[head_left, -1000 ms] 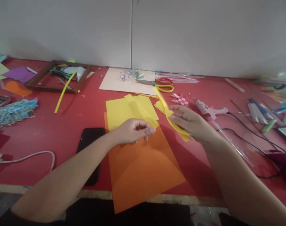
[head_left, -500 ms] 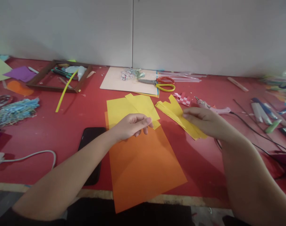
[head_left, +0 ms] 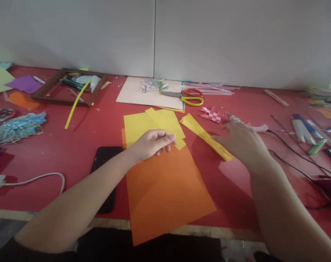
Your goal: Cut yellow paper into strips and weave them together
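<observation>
My left hand (head_left: pixel 154 143) hovers over the yellow and orange paper, its fingers curled and the thumb resting against the index finger. Nothing shows in its grasp. Beneath it, a yellow paper sheet (head_left: pixel 135 125) overlaps the top of a larger orange paper sheet (head_left: pixel 168 196). A loose yellow strip lies across the yellow sheet. To the right, a narrow stack of yellow paper strips (head_left: pixel 202 134) lies slanted on the table. My right hand (head_left: pixel 242 143) is open above and beside that stack's right side, thumb apart from the fingers, holding nothing visible.
Behind the sheets, scissors (head_left: pixel 191 97) rest on pale paper (head_left: pixel 132 92). A glue gun (head_left: pixel 256 128) with a black cord and a pink woven paper piece (head_left: pixel 213 114) lie right. A black phone (head_left: pixel 107 182) and a brown frame (head_left: pixel 62 102) with tools are left.
My right hand has let go of the yellow strips and opened its fingers. The strips, fanned out before, now lie in a narrower stack. My left hand has hardly moved.
</observation>
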Tool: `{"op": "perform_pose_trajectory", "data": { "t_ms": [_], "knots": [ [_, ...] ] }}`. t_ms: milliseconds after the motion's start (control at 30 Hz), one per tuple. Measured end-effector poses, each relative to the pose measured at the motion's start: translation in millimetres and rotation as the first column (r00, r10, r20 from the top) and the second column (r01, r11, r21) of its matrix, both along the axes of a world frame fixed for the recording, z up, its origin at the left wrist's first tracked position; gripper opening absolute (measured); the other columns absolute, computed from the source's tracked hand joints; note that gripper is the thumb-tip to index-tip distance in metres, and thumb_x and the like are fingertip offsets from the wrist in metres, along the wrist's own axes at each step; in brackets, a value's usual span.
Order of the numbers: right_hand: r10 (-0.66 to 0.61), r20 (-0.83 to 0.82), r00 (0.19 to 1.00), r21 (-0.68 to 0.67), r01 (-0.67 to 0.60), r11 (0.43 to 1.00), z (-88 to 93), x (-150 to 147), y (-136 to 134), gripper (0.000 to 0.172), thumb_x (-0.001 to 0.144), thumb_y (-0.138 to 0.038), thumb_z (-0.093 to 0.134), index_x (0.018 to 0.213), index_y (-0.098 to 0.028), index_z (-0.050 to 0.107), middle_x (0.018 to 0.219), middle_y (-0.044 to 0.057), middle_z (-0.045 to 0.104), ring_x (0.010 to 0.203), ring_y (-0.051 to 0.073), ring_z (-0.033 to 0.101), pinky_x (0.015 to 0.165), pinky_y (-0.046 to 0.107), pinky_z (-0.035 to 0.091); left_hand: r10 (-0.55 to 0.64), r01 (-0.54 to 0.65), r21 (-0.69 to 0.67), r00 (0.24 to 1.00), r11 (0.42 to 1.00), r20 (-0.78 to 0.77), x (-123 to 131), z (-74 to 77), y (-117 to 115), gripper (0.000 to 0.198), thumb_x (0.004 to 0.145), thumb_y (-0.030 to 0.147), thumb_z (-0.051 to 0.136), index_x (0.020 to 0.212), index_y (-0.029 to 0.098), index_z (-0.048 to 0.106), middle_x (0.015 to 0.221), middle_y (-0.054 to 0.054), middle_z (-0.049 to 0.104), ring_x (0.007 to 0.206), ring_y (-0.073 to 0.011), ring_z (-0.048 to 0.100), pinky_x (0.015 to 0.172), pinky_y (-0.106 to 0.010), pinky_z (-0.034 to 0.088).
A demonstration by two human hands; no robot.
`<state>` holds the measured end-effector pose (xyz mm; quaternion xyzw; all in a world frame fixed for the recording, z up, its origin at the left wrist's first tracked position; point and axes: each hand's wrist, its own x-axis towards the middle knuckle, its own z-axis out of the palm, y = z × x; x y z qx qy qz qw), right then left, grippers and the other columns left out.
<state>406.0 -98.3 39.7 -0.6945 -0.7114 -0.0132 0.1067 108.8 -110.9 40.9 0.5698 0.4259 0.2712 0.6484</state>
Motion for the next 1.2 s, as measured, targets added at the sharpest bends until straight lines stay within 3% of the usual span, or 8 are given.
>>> {"op": "perform_pose_trajectory", "data": {
  "t_ms": [67, 133, 233, 300, 633, 933, 1067, 1200],
  "knots": [
    [-0.009, -0.027, 1.0, 0.147, 0.012, 0.989, -2.4, -17.6, -5.8, 0.024, 0.086, -0.034, 0.06, 0.097, -0.012, 0.065, 0.105, 0.023, 0.066, 0.101, 0.034, 0.06, 0.087, 0.046, 0.042, 0.079, -0.079, 0.006, 0.997, 0.997, 0.01, 0.9, -0.8, 1.3, 0.031, 0.088, 0.047, 0.059, 0.083, 0.017, 0.065, 0.069, 0.001, 0.059, 0.048, -0.0049, 0.042, 0.047, -0.02, 0.035],
    [0.148, -0.167, 0.975, 0.211, -0.112, 0.971, -7.1, -41.4, -13.8, 0.017, 0.086, -0.03, 0.06, 0.094, -0.017, 0.066, 0.094, 0.014, 0.071, 0.093, 0.03, 0.063, 0.086, 0.044, 0.046, 0.168, -0.168, 0.008, 0.986, 0.986, 0.006, 1.6, -1.6, 2.6, 0.027, 0.088, 0.042, 0.058, 0.079, 0.017, 0.063, 0.067, 0.002, 0.058, 0.048, -0.0048, 0.043, 0.047, -0.02, 0.034],
    [0.386, -0.28, 0.879, 0.118, -0.368, 0.922, -17.0, -75.4, -25.0, 0.029, 0.084, -0.036, 0.065, 0.108, -0.02, 0.066, 0.103, 0.012, 0.072, 0.102, 0.031, 0.064, 0.088, 0.044, 0.05, 0.254, -0.255, 0.019, 0.967, 0.967, 0.026, 2.1, -2.0, 3.9, 0.026, 0.088, 0.04, 0.057, 0.076, 0.017, 0.061, 0.064, 0.003, 0.056, 0.046, -0.0045, 0.042, 0.046, -0.019, 0.033],
    [0.418, -0.297, 0.859, 0.059, -0.42, 0.906, -22.5, -89.1, -28.6, 0.041, 0.082, -0.04, 0.069, 0.117, -0.019, 0.063, 0.111, 0.015, 0.07, 0.109, 0.033, 0.062, 0.089, 0.046, 0.051, 0.277, -0.278, 0.016, 0.959, 0.96, 0.055, 2.0, -1.7, 4.2, 0.026, 0.088, 0.04, 0.058, 0.075, 0.017, 0.06, 0.062, 0.004, 0.055, 0.045, -0.0041, 0.041, 0.046, -0.019, 0.033],
    [0.374, -0.331, 0.866, 0.042, -0.382, 0.923, -28.9, -91.3, -26.4, 0.026, 0.088, -0.023, 0.06, 0.112, -0.02, 0.07, 0.107, 0.013, 0.071, 0.099, 0.029, 0.067, 0.085, 0.044, 0.055, 0.229, -0.23, -0.038, 0.973, 0.972, -0.031, 1.3, -4.1, 5.0, 0.023, 0.088, 0.038, 0.058, 0.077, 0.017, 0.062, 0.068, 0.002, 0.059, 0.053, -0.0055, 0.048, 0.051, -0.019, 0.038],
    [0.464, -0.336, 0.819, 0.212, -0.415, 0.885, -36.8, -91.5, -27.8, 0.03, 0.086, -0.02, 0.061, 0.115, -0.021, 0.066, 0.103, 0.01, 0.072, 0.098, 0.027, 0.067, 0.086, 0.043, 0.055, 0.172, -0.174, -0.026, 0.982, 0.984, -0.075, 1.3, -6.8, 1.8, 0.023, 0.088, 0.039, 0.057, 0.08, 0.018, 0.06, 0.073, 0.001, 0.062, 0.056, -0.0071, 0.051, 0.052, -0.021, 0.038],
    [0.441, -0.303, 0.844, 0.153, -0.414, 0.897, -39.4, -93.0, -25.5, 0.043, 0.084, -0.033, 0.067, 0.123, -0.015, 0.061, 0.107, 0.016, 0.068, 0.105, 0.031, 0.063, 0.089, 0.046, 0.055, 0.238, -0.242, -0.051, 0.969, 0.969, -0.073, 2.3, -6.0, 1.8, 0.021, 0.086, 0.038, 0.058, 0.078, 0.018, 0.06, 0.072, 0.001, 0.061, 0.052, -0.0072, 0.05, 0.05, -0.021, 0.038],
    [0.426, -0.312, 0.849, 0.199, -0.38, 0.903, -41.3, -92.4, -24.4, 0.031, 0.086, -0.026, 0.063, 0.117, -0.02, 0.064, 0.098, 0.011, 0.07, 0.099, 0.029, 0.065, 0.086, 0.044, 0.055, 0.342, -0.34, 0.061, 0.939, 0.939, -0.036, 2.6, -8.0, 3.4, 0.019, 0.085, 0.037, 0.058, 0.078, 0.019, 0.06, 0.069, 0.001, 0.06, 0.056, -0.009, 0.051, 0.053, -0.023, 0.038]
  ]
}}
